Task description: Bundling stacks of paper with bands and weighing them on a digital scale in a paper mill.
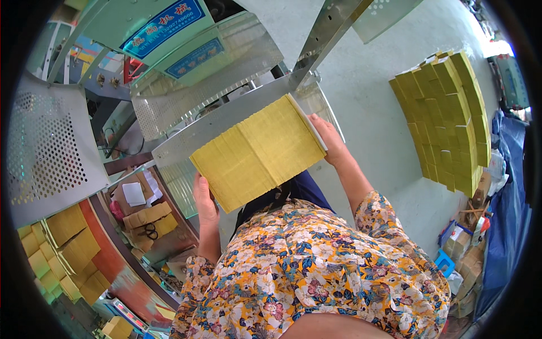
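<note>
A thick stack of yellow paper sheets (248,155) with ragged long edges lies tilted in front of me, its right end higher. A white strip (304,120) runs along that right end. My left hand (205,199) presses against the lower left end of the stack, thumb up and fingers partly hidden beneath it. My right hand (327,138) grips the right end by the white strip, fingers mostly out of sight. Between them the hands hold the stack, close over a grey metal tray (180,142) of the machine.
A green machine (107,25) with clear guards and perforated plates stands ahead; a perforated metal panel (51,135) is at left. Scissors (149,231) lie in a box of paper scraps. Yellow bundles (443,113) are piled on the floor at right, beside a blue tarp (502,192).
</note>
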Demonstrator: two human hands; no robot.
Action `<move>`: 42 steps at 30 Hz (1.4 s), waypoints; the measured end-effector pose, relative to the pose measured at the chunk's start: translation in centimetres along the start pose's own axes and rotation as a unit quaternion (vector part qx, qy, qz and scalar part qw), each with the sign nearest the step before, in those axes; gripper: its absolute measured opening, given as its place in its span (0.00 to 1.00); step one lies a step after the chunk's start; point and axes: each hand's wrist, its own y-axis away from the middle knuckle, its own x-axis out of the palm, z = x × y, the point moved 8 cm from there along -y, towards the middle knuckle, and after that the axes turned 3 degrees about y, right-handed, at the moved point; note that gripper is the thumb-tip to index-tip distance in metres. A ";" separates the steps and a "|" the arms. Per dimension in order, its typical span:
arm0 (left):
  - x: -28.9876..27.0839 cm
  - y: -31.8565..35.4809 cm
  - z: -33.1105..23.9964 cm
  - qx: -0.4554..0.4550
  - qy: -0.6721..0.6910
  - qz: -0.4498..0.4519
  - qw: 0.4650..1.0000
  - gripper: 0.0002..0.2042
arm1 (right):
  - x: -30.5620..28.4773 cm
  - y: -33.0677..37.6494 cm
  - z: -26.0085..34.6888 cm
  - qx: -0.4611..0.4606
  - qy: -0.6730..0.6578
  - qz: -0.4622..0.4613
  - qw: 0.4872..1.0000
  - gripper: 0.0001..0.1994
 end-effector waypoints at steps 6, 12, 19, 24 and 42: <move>0.6 0.4 -0.6 0.013 -0.007 -0.008 1.000 0.27 | 0.6 0.9 1.5 0.002 0.042 0.050 0.998 0.26; 0.7 0.3 -0.3 -0.001 -0.005 -0.016 1.000 0.28 | 0.0 0.0 1.8 0.011 0.089 0.114 0.989 0.29; 1.4 0.4 -0.3 -0.020 0.010 -0.012 1.000 0.27 | -0.1 0.1 4.0 0.023 0.264 0.115 0.957 0.28; 1.3 0.3 0.0 -0.036 0.022 -0.006 0.999 0.27 | 0.1 -0.2 5.7 0.010 0.289 0.141 0.947 0.26; -1.6 -0.4 2.6 -0.135 0.001 -0.091 0.987 0.18 | 2.0 0.6 4.7 -0.065 0.230 0.155 0.959 0.24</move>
